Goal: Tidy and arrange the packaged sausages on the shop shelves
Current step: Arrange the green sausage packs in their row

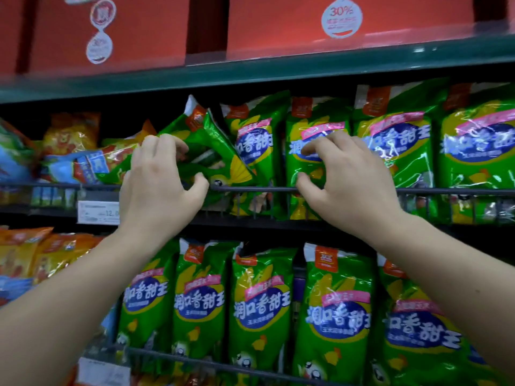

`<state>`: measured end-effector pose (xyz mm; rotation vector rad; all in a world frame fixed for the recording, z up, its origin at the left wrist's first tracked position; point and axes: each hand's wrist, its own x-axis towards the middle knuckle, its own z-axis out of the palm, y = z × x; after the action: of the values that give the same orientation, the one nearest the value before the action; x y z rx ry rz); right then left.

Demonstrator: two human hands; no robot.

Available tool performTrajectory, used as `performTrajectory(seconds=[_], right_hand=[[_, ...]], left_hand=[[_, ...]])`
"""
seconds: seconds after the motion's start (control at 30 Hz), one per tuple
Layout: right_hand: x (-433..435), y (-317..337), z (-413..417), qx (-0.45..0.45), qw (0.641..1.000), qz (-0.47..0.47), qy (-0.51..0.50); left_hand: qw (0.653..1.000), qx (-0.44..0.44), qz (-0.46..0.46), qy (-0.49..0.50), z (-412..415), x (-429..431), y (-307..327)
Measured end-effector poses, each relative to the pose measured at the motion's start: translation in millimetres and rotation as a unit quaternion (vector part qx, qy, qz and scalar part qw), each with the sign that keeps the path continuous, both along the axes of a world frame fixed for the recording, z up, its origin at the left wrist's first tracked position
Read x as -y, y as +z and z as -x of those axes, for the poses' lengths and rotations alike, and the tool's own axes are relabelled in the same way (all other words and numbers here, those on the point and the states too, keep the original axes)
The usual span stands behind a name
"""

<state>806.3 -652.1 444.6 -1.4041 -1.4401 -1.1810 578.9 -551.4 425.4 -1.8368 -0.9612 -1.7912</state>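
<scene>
Sausage pack between left fingers

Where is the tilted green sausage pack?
Head view, left of centre, middle shelf: the left hand grips the tilted green pack, beside an upright green pack.

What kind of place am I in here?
Most likely a supermarket aisle: rows of identical green sausage packs behind a wire rail, a price label on the shelf edge, and a 30% sticker on the red boxes above.

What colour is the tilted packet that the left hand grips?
Mostly green packet, yellow accents; head view.
</scene>
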Motion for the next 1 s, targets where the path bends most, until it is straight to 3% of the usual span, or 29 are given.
performTrajectory(seconds=[0.17, 0.53, 0.67, 0.83, 1.0], right_hand=[[-19.2, 13.2, 24.4, -0.03, 0.999, 0.021, 0.025], [-48.4, 30.7, 60.8, -0.084, 0.996, 0.032, 0.022], [-53.7, 37.5, 69.4, -0.097, 0.993, 0.066, -0.016], [-57.8, 42.9, 77.8, -0.092, 0.982, 0.075, -0.149], [-65.2, 48.0, 75.6, -0.081, 0.975, 0.063, -0.199]], left_hand=[[0.999, -0.039, 0.029, 0.008, 28.3, -26.6, 10.1], [0.986, -0.159, -0.02, -0.052, 56.0, -68.2, 28.9], [0.978, -0.2, -0.038, -0.037, 63.6, -81.2, 33.2], [0.98, -0.193, -0.038, -0.042, 62.7, -84.5, 32.8], [0.984, -0.169, -0.026, -0.045, 61.4, -88.2, 33.8]])
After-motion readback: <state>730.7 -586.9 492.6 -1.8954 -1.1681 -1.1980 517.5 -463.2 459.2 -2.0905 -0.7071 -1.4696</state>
